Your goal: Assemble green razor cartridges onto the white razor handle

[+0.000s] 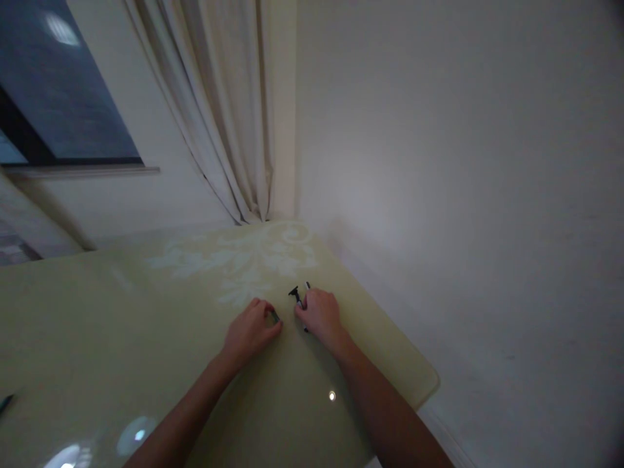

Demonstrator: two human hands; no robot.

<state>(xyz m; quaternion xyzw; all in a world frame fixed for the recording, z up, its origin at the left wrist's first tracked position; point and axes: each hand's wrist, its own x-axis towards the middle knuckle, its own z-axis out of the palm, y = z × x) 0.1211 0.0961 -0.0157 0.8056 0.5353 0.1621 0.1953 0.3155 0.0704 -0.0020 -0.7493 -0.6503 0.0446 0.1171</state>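
Observation:
My right hand (320, 317) is closed around a slim razor (294, 293), whose black T-shaped head sticks out past my fingertips to the left. A thin black-and-white stick (307, 285), perhaps a pen, shows beyond the same hand; its middle is hidden by my fingers, and I cannot tell whether it is held or lies on the table. To the left, my left hand (251, 330) pinches a small dark oblong piece (275, 316) between thumb and fingers, too small to name. Both hands are low over the glossy pale green table (273, 403), a short gap apart.
A dark pointed object (6, 403) lies at the table's left edge of view. White floral patterning (244, 260) marks the far corner. Beyond are a cream curtain (229, 110), a window (73, 84) and a plain wall (458, 195) along the right side.

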